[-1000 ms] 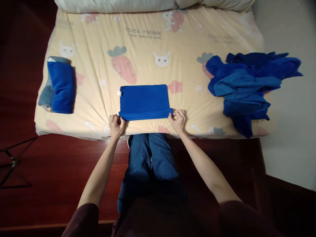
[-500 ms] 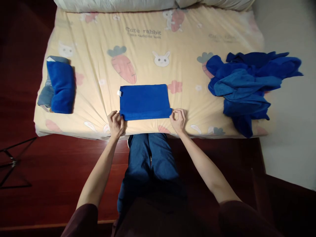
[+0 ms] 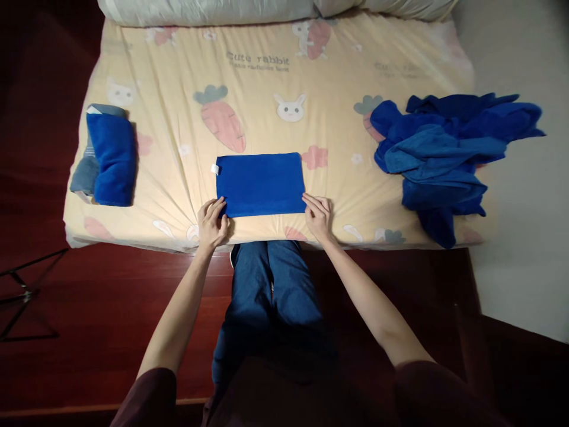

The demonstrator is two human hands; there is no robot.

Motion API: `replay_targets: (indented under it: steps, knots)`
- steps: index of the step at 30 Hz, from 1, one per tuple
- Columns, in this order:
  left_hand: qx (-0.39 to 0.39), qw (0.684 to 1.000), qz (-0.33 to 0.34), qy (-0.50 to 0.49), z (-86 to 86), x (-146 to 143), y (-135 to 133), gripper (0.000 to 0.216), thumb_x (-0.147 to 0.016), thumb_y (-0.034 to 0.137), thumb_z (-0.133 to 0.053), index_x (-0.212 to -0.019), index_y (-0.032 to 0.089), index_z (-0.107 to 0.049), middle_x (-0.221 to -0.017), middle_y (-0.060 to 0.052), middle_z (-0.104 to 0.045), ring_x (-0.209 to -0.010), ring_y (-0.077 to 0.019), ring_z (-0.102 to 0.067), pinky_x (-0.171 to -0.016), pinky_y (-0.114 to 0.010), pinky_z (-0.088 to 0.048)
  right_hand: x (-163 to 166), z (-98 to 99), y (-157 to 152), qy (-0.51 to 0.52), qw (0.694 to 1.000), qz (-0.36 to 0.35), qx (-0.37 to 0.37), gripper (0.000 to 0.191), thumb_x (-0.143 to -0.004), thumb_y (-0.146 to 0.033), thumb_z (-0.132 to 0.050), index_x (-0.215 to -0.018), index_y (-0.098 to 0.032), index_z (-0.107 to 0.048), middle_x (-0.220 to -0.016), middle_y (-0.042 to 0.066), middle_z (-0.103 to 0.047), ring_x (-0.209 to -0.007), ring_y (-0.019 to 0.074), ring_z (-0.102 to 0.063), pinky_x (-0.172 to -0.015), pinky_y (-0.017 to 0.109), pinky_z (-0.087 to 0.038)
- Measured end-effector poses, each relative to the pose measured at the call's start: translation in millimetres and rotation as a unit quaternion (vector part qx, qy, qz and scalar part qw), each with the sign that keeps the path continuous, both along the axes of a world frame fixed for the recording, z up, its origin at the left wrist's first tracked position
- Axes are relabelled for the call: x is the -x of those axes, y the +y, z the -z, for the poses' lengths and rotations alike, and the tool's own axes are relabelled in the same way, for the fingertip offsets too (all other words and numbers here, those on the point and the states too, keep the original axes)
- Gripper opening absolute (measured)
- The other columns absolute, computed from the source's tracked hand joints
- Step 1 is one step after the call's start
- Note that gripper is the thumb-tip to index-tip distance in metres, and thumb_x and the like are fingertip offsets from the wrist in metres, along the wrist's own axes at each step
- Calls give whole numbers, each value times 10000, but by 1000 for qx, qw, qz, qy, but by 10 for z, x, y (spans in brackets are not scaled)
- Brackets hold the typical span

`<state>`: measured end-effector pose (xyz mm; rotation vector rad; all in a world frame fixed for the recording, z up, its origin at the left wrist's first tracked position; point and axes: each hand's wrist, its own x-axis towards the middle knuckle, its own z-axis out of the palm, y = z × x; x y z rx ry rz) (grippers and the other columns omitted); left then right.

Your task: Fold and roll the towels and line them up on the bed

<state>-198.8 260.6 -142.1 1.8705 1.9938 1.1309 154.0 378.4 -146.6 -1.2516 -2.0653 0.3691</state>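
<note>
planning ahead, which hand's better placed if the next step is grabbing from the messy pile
Probably the right hand: the rumpled blue pile lies off to its side, while the left hand is farther away, beyond the flat blue cloth. Both hands touch its near corners.

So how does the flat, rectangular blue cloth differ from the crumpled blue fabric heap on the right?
The flat, rectangular blue cloth lies smooth with straight edges; the crumpled blue fabric heap shows folds and jutting corners.
The cloth looks one even blue, while the heap mixes lighter and darker blues.
The left hand and right hand touch the cloth; the heap lies apart from them.
Both rest on the yellow patterned sheet.
</note>
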Motion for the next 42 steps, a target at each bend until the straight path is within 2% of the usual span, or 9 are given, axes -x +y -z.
replay_targets:
  steps: [3, 6, 12, 16, 21, 26, 32, 37, 42]
  knots:
    - [18, 1000, 8, -2, -42, -9, 12, 509, -861, 350, -674, -1357, 242, -641, -1491, -89, -628, -1398, -349, -498, -1223, -582, -337, -9, -43, -21, -31, 999, -8, 3, 403, -1000, -226, -482, -1319, -267, -725, -1334, 51, -744, -1165, 272, -646, -1054, 510, -481]
    - [15, 1000, 7, 4, -46, -7, 33, 574, -815, 301, -686, -1382, 236, -616, -1489, -95, -625, -1394, -349, -495, -1221, -572, -336, -27, -72, -46, -63, 998, -20, 1, 461, -942, -261, -550, -1385, -251, -679, -1417, 64, -699, -1192, 294, -620, -1058, 503, -449]
    - [3, 1000, -19, -11, -6, 16, 89, 451, -905, 241, -605, -1355, 237, -638, -1399, -98, -685, -1325, -301, -537, -1183, -518, -393, -7, -66, -50, -89, 996, -14, -5, 615, -809, -146, -582, -1415, -231, -643, -1447, 70, -677, -1179, 300, -620, -1038, 488, -433]
    - [-15, 999, -23, -37, 11, 34, 102, 349, -973, 251, -573, -1309, 253, -665, -1336, -108, -713, -1299, -285, -555, -1162, -502, -416, 8, -43, -24, -74, 997, 3, -3, 518, -855, -82, -533, -1318, -243, -700, -1370, 65, -724, -1161, 275, -639, -1034, 474, -433]
    - [-12, 998, -36, -45, 39, 50, 89, 358, -981, 222, -531, -1308, 243, -674, -1301, -101, -720, -1269, -280, -561, -1115, -484, -459, -19, -39, -22, -36, 999, -16, -11, 409, -892, -84, -520, -1209, -250, -717, -1365, 48, -726, -1217, 263, -634, -1054, 469, -436]
    - [0, 997, -58, -59, 67, 63, 67, 361, -978, 249, -533, -1308, 235, -680, -1209, -128, -701, -1214, -296, -569, -1028, -472, -502, -36, -34, -28, -3, 999, -31, -7, 361, -940, -143, -515, -1233, -261, -688, -1297, 48, -752, -1185, 261, -644, -1044, 461, -452]
    - [1, 987, -124, -103, 112, 58, 70, 336, -1011, 413, -552, -1252, 203, -657, -1149, -145, -644, -1095, -259, -633, -921, -401, -533, -37, 20, -1, 16, 1000, 10, 5, 240, -1011, -302, -527, -1190, -239, -675, -1112, 87, -759, -1046, 264, -672, -1002, 456, -487]
    - [1, 972, -165, -166, 124, 4, 80, 358, -1033, 488, -516, -1241, 201, -566, -1001, -94, -682, -867, -194, -665, -792, -340, -534, -21, 109, 5, 66, 996, 32, 40, 289, -1036, -371, -511, -1261, -216, -603, -1032, 100, -729, -983, 250, -690, -943, 439, -544]
    - [-8, 969, -178, -172, 124, -38, 63, 350, -1033, 504, -519, -1225, 211, -526, -913, -56, -673, -784, -170, -658, -716, -307, -519, -19, 242, 26, 128, 988, 20, 83, 316, -1054, -396, -490, -1308, -215, -537, -969, 76, -719, -899, 217, -704, -842, 377, -581]
